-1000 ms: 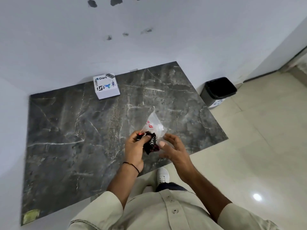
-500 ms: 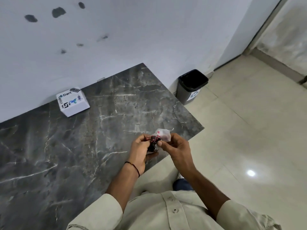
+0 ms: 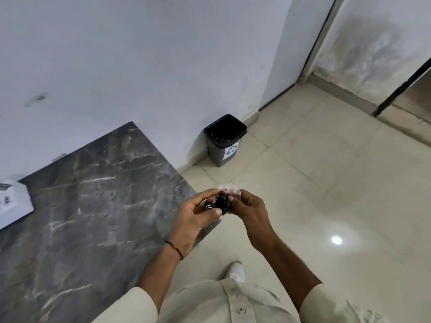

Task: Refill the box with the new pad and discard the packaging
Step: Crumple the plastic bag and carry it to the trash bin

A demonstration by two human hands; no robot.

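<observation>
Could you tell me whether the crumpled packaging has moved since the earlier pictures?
Yes: the packaging went right, from over the marble table to its corner, toward the bin.

left hand, right hand, fingers pinched together

Head view. Left hand and right hand meet near frame centre, just past the bench corner, both pinched on one crumpled bundle. Bundle: black wrapper with red and white print toward the left hand, clear crinkled plastic film at its 1 o'clock, against the right fingers. Thin black band on the left wrist.

Dark grey marble-patterned bench fills the 7 to 9 o'clock region. White printed cardboard box rests on it at 9 o'clock, cut by the frame edge.

Open grey plastic waste bin with black liner stands on the cream tiled floor at 12 o'clock from the hands, against the white wall. White shoe at 6 o'clock.
</observation>
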